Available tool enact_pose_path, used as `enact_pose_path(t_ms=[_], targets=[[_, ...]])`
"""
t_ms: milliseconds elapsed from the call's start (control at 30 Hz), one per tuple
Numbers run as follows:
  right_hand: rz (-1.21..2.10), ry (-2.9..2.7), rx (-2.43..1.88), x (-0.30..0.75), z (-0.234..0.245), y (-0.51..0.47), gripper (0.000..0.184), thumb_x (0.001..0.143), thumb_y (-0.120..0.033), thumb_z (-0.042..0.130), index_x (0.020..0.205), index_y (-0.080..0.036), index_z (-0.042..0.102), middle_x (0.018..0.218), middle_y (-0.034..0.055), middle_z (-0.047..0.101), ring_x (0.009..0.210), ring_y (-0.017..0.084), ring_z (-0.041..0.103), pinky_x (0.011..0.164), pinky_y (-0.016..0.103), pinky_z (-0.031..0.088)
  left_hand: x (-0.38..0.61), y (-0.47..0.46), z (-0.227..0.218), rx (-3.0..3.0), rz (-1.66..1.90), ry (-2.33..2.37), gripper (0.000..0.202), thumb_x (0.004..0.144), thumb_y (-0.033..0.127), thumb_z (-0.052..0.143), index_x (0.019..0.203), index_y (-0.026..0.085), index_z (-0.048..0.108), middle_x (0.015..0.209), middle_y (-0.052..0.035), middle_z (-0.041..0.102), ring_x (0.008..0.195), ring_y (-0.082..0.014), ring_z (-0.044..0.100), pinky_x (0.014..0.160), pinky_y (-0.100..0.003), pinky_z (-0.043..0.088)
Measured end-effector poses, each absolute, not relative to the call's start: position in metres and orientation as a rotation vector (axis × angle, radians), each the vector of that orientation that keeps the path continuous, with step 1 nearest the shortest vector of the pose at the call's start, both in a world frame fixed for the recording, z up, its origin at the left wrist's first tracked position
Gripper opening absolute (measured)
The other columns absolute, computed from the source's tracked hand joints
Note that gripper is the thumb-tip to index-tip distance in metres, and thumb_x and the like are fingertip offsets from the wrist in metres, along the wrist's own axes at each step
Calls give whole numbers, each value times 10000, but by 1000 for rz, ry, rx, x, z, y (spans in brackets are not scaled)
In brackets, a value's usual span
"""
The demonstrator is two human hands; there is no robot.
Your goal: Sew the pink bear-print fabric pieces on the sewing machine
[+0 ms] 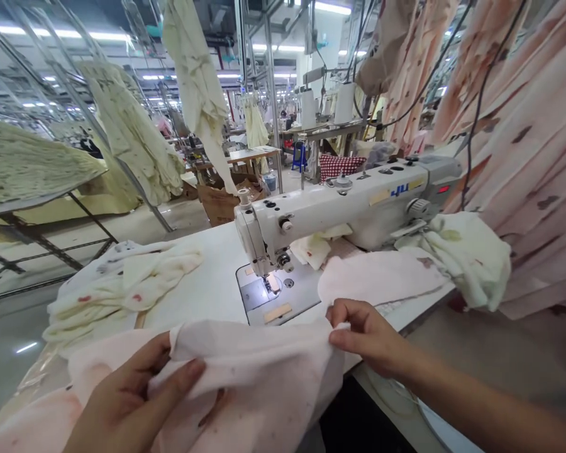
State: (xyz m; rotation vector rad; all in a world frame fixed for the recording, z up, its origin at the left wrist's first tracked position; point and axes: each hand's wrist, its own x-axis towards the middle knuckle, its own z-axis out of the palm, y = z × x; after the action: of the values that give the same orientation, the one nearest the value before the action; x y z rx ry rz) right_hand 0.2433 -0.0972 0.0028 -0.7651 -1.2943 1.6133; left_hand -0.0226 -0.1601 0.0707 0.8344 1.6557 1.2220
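Note:
A pale pink piece of fabric (259, 371) with small dark marks is stretched between my two hands at the table's front edge. My left hand (136, 390) is closed on its left part, thumb on top. At its right corner, my right hand (363, 333) pinches the edge between thumb and fingers. Just beyond the cloth stands a white sewing machine (330, 211). Its lit needle area (270, 286) has no cloth under it that I can see. Another pale pink piece (382, 277) lies right of the needle plate, close to my right hand.
Cream cloth with red spots (122, 296) lies bunched at the table's left. A crumpled cream bundle (471, 258) sits at the right end. Large pink fabric (538, 157) hangs along the right side. Thread cones (344, 104) and a cardboard box (226, 201) are behind the machine.

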Motion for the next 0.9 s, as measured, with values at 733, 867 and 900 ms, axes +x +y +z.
enact_pose_path(t_ms=[733, 867, 900], targets=[[-106, -2276, -536, 251, 56, -63, 95, 813, -120, 527, 785, -210, 543, 818, 52, 611, 760, 171, 555, 659, 311, 421, -56, -99, 81, 1531, 1196, 1432, 269, 719, 417, 625, 709, 197, 471, 774, -28, 611, 700, -157, 566, 595, -258, 440], [-265, -2347, -653, 242, 92, -52, 169, 864, -184, 431, 746, -219, 547, 648, 21, 580, 652, 166, 520, 621, 318, 338, -65, -65, 119, 1543, 1262, 1376, 331, 681, 461, 663, 775, 188, 503, 624, 48, 495, 540, -87, 448, 509, -201, 355], [-294, -2364, -699, 238, 94, -54, 192, 869, -188, 410, 755, -219, 562, 634, 25, 575, 642, 168, 514, 624, 322, 329, -64, -66, 122, 1556, 1279, 1396, 315, 688, 450, 659, 782, 187, 514, 640, 47, 498, 562, -89, 449, 525, -201, 357]])
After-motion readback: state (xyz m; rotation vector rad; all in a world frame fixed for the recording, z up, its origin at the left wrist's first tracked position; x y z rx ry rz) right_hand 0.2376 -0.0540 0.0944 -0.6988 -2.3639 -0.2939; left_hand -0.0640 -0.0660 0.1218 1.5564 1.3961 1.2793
